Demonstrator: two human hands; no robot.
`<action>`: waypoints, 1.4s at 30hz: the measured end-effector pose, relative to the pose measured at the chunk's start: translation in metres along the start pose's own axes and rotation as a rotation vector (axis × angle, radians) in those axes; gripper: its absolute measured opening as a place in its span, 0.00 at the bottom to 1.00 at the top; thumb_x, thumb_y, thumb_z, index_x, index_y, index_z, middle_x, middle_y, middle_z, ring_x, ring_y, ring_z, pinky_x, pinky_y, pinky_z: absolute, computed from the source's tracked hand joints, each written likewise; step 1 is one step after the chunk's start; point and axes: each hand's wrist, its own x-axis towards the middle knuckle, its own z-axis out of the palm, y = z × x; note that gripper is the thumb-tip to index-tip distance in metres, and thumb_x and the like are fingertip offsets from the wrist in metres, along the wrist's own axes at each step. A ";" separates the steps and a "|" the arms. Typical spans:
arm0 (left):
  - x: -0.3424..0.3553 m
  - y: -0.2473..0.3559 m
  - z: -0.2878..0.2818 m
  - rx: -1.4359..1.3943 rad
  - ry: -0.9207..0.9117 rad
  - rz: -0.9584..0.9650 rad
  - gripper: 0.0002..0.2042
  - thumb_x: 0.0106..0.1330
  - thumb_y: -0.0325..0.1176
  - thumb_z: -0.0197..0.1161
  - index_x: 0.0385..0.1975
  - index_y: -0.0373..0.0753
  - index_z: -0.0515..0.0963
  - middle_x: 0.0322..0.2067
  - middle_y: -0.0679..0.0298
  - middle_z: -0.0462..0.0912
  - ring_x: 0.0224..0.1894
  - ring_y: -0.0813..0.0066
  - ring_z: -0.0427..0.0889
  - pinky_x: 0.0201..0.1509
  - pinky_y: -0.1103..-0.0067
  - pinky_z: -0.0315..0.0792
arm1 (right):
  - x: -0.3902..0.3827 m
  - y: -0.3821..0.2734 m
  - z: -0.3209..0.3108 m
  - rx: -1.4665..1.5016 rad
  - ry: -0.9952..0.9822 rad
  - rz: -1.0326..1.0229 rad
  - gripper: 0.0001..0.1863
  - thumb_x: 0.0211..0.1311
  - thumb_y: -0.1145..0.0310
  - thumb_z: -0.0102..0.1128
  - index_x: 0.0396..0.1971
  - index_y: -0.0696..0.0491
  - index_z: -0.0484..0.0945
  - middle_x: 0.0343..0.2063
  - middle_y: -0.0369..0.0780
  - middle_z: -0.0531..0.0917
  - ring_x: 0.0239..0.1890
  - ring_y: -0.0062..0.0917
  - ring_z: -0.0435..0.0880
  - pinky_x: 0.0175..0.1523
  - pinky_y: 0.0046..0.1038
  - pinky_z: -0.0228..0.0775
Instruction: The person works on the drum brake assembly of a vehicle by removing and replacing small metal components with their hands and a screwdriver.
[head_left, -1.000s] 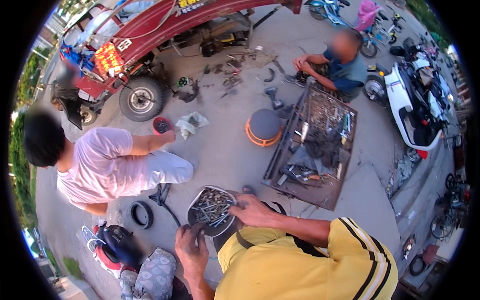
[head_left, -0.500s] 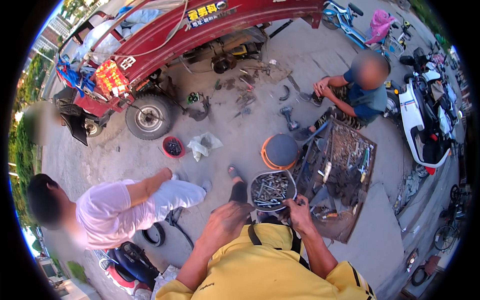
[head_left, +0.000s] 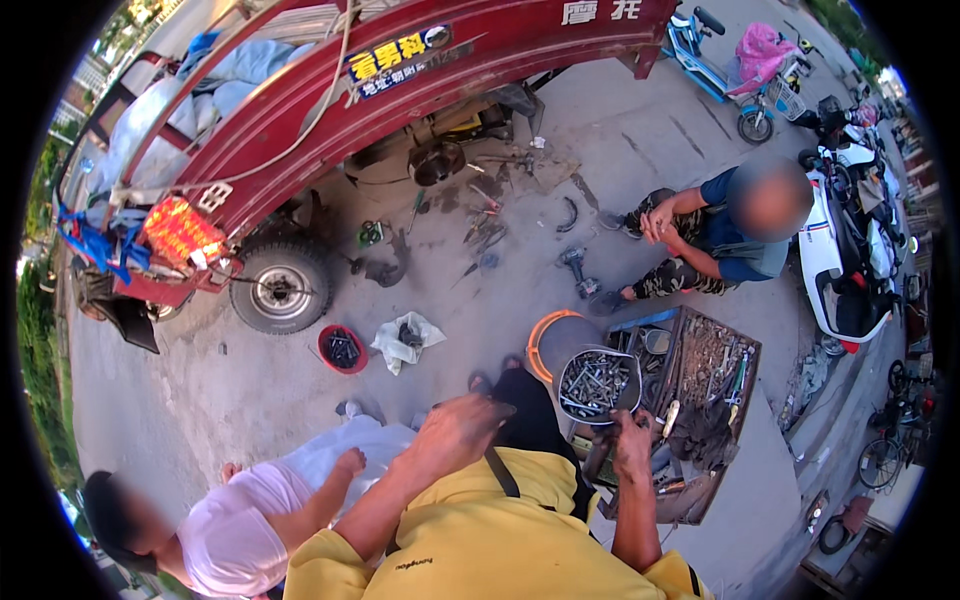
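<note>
My right hand point(head_left: 632, 445) grips the near rim of a round container, with its fingers closed on the edge. Several metal bolts point(head_left: 592, 388) fill the container point(head_left: 610, 420), which tilts so that its mouth faces me. To its left and apart from it hangs my left hand point(head_left: 460, 435), above my dark trousers. The left fingers are curled together and their tips are dark; whether anything small is in them is hidden. Directly behind the container stands a round dark-topped tub with an orange rim point(head_left: 546, 345), partly covered by it.
A rusty metal tray point(head_left: 742, 425) of tools and hardware lies to the right. Beyond it, a person point(head_left: 750, 225) sits low with clasped hands. Another person in white point(head_left: 235, 525) is at lower left. A red bowl point(head_left: 343, 368), a white bag point(head_left: 425, 335), a power tool point(head_left: 576, 268) and a red truck point(head_left: 300, 110) lie ahead.
My right hand and the container of bolts have moved right, now partly over the orange-rimmed tub. The view has shifted. The person in white is lower in the picture with an arm bent.
</note>
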 end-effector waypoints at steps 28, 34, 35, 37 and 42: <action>0.092 -0.392 0.239 -0.413 -0.083 -0.781 0.10 0.61 0.18 0.60 0.41 0.31 0.80 0.37 0.51 0.82 0.38 0.56 0.83 0.43 0.70 0.77 | 0.611 0.200 0.244 0.163 0.045 0.285 0.10 0.65 0.68 0.54 0.40 0.59 0.76 0.32 0.41 0.83 0.23 0.27 0.83 0.24 0.28 0.73; 0.061 -0.310 0.165 0.418 -0.224 -0.407 0.11 0.67 0.29 0.59 0.46 0.34 0.77 0.38 0.53 0.79 0.39 0.57 0.80 0.42 0.67 0.78 | 0.673 0.247 0.245 0.068 0.096 0.449 0.11 0.65 0.68 0.55 0.39 0.60 0.78 0.30 0.44 0.84 0.24 0.31 0.84 0.27 0.29 0.79; 0.086 -0.330 0.154 0.767 -0.335 -0.057 0.10 0.70 0.31 0.57 0.46 0.34 0.76 0.36 0.52 0.78 0.37 0.58 0.80 0.42 0.65 0.78 | 0.688 0.259 0.241 0.122 0.058 0.433 0.11 0.65 0.68 0.55 0.39 0.61 0.78 0.30 0.44 0.84 0.25 0.31 0.84 0.28 0.30 0.80; 0.176 -0.369 0.152 0.087 0.041 -0.420 0.09 0.64 0.25 0.64 0.41 0.32 0.75 0.37 0.51 0.77 0.35 0.59 0.80 0.40 0.68 0.78 | 0.702 0.277 0.249 -0.004 0.201 0.482 0.10 0.65 0.69 0.57 0.42 0.58 0.77 0.29 0.45 0.84 0.23 0.32 0.84 0.30 0.34 0.83; 0.222 -0.509 0.111 -0.088 -0.621 -0.415 0.23 0.60 0.34 0.68 0.53 0.36 0.71 0.48 0.52 0.78 0.43 0.58 0.82 0.45 0.69 0.78 | 0.739 0.262 0.267 -0.147 0.047 0.325 0.15 0.65 0.73 0.48 0.51 0.59 0.73 0.23 0.43 0.83 0.17 0.28 0.82 0.21 0.28 0.76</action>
